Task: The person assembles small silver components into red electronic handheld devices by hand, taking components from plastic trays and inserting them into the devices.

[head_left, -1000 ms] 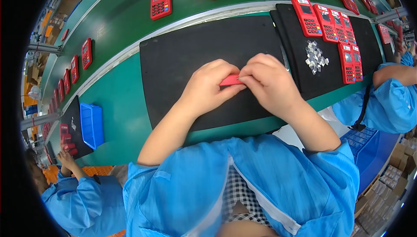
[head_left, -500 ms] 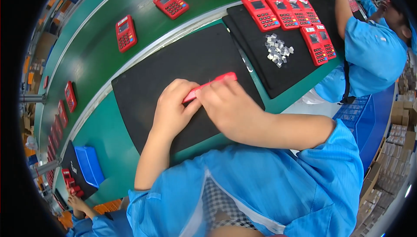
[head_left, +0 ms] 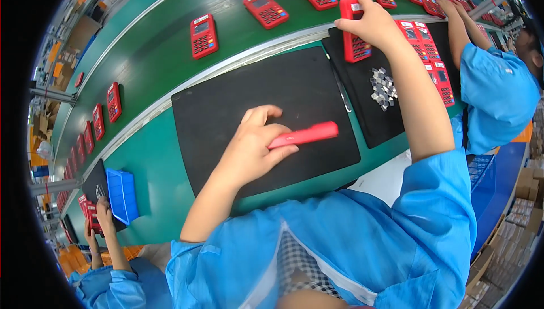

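Observation:
My left hand (head_left: 249, 147) grips a red payment terminal (head_left: 311, 135) by one end, edge-on, above the black mat (head_left: 238, 93) in front of me. Its screen and keys are turned out of sight. Up at the right, my right hand (head_left: 375, 22) reaches over the second black mat (head_left: 379, 130) and holds another red payment terminal (head_left: 357, 53) across its upper part; fingers and thumb partly cover it, while its lower keys show. Several more red terminals (head_left: 422, 37) lie in rows beside it, and a heap of small whitish pieces (head_left: 383, 89) sits nearer me.
Beyond the mats, a green conveyor belt (head_left: 153, 76) carries several red terminals. A blue bin (head_left: 122, 195) stands at the left, near one co-worker's hands (head_left: 103, 215). Another co-worker in a blue sleeve (head_left: 487, 76) sits at the right, hands at the belt.
My right hand has left the terminal both hands held and moved up right onto another terminal. My left hand keeps the first one. The view has shifted slightly.

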`<action>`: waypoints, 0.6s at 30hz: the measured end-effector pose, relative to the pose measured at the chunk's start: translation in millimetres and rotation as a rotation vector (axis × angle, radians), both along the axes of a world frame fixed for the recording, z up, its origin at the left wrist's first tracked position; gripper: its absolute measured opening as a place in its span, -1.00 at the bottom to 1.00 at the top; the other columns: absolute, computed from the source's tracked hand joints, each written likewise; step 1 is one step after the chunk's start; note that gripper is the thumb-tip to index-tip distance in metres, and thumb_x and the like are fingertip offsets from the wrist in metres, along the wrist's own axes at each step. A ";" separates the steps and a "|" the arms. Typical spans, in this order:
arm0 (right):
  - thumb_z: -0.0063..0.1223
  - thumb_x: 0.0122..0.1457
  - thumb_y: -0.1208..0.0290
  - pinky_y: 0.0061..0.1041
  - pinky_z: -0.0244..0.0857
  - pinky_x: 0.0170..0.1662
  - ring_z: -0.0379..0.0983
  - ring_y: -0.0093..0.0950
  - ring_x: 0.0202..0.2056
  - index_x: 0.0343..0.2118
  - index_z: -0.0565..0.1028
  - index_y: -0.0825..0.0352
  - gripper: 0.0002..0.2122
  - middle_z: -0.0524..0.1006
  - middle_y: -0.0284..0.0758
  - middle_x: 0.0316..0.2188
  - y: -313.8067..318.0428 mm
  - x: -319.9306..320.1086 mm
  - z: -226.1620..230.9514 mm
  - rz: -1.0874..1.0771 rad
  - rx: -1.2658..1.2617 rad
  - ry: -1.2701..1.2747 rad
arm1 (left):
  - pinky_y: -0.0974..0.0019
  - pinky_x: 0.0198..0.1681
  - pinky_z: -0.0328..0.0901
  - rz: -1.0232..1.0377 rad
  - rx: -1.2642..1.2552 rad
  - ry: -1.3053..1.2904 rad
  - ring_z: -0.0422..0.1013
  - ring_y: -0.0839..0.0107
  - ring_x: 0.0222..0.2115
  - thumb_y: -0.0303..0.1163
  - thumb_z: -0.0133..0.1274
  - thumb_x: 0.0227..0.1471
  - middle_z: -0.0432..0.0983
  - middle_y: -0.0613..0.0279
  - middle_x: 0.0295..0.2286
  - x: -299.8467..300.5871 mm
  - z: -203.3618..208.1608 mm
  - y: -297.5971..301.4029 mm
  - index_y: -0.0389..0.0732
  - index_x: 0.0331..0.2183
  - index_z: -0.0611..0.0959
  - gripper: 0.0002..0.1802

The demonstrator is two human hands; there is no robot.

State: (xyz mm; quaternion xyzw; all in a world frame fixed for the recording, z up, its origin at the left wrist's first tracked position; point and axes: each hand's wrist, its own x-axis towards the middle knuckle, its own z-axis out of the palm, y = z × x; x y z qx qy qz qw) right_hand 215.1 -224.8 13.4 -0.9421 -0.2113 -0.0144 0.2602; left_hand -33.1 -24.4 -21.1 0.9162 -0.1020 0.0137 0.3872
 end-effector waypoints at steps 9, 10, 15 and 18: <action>-0.24 0.22 -0.02 -0.27 0.32 -0.12 0.47 -0.09 -0.25 -0.07 0.36 0.39 -0.50 0.52 0.03 -0.31 20.0 -129.4 -15.8 0.299 0.193 0.604 | -0.20 0.07 0.05 0.130 -0.120 0.152 0.22 0.01 0.02 -0.25 0.32 -0.31 0.36 0.04 -0.15 -8.7 -2.3 15.6 -0.14 -0.36 0.64 -0.63; -0.39 0.25 -0.03 -0.22 0.32 -0.16 0.44 -0.02 -0.31 -0.14 0.43 0.34 -0.50 0.52 0.02 -0.37 14.7 -113.2 1.9 0.343 -0.047 0.455 | -0.20 0.07 0.05 0.135 -0.120 0.153 0.22 0.01 0.02 -0.25 0.32 -0.31 0.36 0.04 -0.15 -10.5 -4.0 17.3 -0.14 -0.36 0.64 -0.63; 0.09 0.00 -0.02 -0.25 0.30 -0.04 0.41 -0.20 -0.10 0.01 0.41 0.23 -0.45 0.50 -0.08 -0.19 -50.2 27.7 -25.1 -0.251 -0.462 -0.457 | -0.30 0.05 0.01 -0.035 0.279 -0.157 0.26 0.06 -0.05 -0.29 0.30 -0.33 0.37 0.10 -0.22 -8.6 9.6 10.2 -0.15 -0.40 0.64 -0.67; -0.03 0.09 0.08 -0.15 0.09 0.12 0.32 -0.11 0.03 0.15 0.28 0.11 -0.46 0.44 -0.12 -0.03 -57.7 64.5 -29.9 -0.035 -0.813 -0.013 | -0.42 0.02 -0.04 -0.039 0.379 -0.199 0.27 0.08 -0.06 -0.30 0.29 -0.32 0.36 0.12 -0.23 -4.8 28.2 8.6 -0.15 -0.40 0.65 -0.69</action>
